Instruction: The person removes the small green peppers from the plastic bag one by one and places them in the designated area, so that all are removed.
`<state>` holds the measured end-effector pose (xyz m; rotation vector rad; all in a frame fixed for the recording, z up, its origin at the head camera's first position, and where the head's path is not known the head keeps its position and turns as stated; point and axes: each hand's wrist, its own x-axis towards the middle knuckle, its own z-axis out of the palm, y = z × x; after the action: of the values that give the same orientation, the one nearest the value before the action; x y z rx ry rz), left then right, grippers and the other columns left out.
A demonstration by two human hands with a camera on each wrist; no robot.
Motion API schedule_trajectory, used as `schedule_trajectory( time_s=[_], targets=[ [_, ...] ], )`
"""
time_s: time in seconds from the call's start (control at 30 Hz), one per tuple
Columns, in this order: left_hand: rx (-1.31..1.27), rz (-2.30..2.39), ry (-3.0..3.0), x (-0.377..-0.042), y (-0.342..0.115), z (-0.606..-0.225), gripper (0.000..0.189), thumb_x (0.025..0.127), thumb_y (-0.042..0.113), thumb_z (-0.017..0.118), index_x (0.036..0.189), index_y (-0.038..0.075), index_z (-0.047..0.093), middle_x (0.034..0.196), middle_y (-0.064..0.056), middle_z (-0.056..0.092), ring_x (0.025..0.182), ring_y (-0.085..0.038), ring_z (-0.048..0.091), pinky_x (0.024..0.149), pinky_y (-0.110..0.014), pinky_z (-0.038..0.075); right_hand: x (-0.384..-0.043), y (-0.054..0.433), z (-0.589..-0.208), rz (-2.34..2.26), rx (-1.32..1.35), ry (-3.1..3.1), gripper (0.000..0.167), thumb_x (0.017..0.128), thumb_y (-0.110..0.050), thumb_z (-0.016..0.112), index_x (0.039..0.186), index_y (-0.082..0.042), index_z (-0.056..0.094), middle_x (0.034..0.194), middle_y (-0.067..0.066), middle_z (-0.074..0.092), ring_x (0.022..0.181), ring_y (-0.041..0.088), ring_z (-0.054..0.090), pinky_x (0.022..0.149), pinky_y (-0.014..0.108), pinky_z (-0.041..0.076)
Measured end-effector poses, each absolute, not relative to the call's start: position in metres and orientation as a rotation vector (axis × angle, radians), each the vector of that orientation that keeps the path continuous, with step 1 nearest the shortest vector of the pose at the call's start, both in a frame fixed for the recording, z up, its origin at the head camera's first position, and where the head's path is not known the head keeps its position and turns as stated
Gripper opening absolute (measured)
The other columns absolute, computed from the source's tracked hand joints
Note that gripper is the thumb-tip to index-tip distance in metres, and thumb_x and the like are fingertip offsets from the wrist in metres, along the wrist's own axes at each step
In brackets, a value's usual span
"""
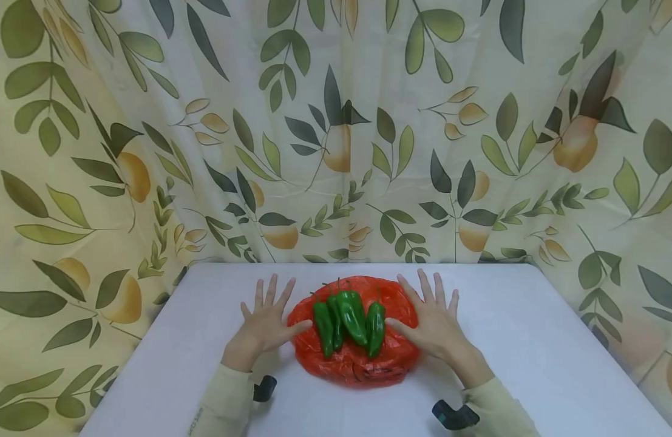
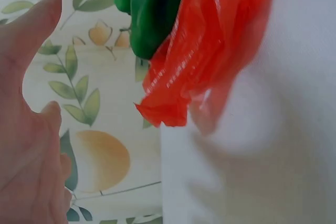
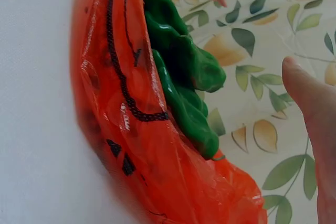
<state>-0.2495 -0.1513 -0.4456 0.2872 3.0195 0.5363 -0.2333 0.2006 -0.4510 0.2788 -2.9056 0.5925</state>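
Note:
Several glossy green peppers (image 1: 352, 315) lie side by side on a crumpled red plastic bag (image 1: 357, 367) in the middle of the head view. To their left is my left hand (image 1: 261, 331), fingers spread and straight, its thumb pointing towards the peppers. My right hand (image 1: 436, 325) mirrors it on the other side, spread out too. Neither hand holds anything. Both wrist views show a gap between the hand and the peppers. Black printed marks run across the bag (image 3: 131, 145) in the right wrist view. What lies under the peppers is hidden.
A white table (image 1: 505, 340) carries the bag and peppers. Behind it and at both sides hangs a curtain (image 1: 368, 152) with a leaf and fruit pattern. A dark device (image 1: 264, 388) sits at the left wrist, another (image 1: 456, 416) at the right.

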Motion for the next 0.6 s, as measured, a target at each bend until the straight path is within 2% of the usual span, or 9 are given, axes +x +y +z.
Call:
schedule_trajectory(
  time_s=[0.13, 0.3, 0.43, 0.6],
  targets=[
    [0.288, 0.545, 2.990, -0.253, -0.156, -0.448, 0.103, 0.084, 0.080, 0.049, 0.164, 0.032, 0.006, 0.172, -0.013, -0.008, 0.156, -0.047, -0.013, 0.110, -0.086, 0.004, -0.234, 0.197, -0.453, 0.594, 0.298, -2.907, 0.094, 0.085, -0.067, 0.062, 0.162, -0.028, 0.024, 0.170, 0.022, 0.006, 0.153, 0.054, -0.005, 0.111, 0.084, -0.008],
    [0.298, 0.582, 2.935, -0.254, -0.160, -0.450, 0.099, 0.087, 0.069, 0.058, 0.164, 0.031, 0.008, 0.172, -0.014, 0.002, 0.157, -0.048, -0.005, 0.112, -0.084, 0.009, -0.233, 0.194, -0.454, 0.615, 0.334, -2.908, 0.093, 0.085, -0.063, 0.064, 0.161, -0.024, 0.028, 0.170, 0.021, 0.008, 0.153, 0.053, -0.003, 0.114, 0.082, -0.005],
    [0.310, 0.635, 2.855, -0.254, -0.162, -0.451, 0.100, 0.087, 0.062, 0.064, 0.164, 0.032, 0.009, 0.171, -0.015, 0.011, 0.157, -0.047, 0.002, 0.114, -0.081, 0.014, -0.233, 0.191, -0.457, 0.608, 0.385, -2.914, 0.094, 0.084, -0.063, 0.066, 0.161, -0.024, 0.028, 0.170, 0.021, 0.011, 0.153, 0.053, 0.001, 0.116, 0.080, 0.002],
    [0.357, 0.740, 2.758, -0.254, -0.164, -0.454, 0.098, 0.086, 0.054, 0.071, 0.163, 0.032, 0.016, 0.169, -0.015, 0.023, 0.156, -0.047, 0.013, 0.115, -0.078, 0.023, -0.232, 0.186, -0.464, 0.632, 0.469, -2.901, 0.092, 0.085, -0.058, 0.070, 0.160, -0.026, 0.030, 0.168, 0.023, 0.015, 0.153, 0.054, 0.006, 0.116, 0.080, 0.010]
  ],
)
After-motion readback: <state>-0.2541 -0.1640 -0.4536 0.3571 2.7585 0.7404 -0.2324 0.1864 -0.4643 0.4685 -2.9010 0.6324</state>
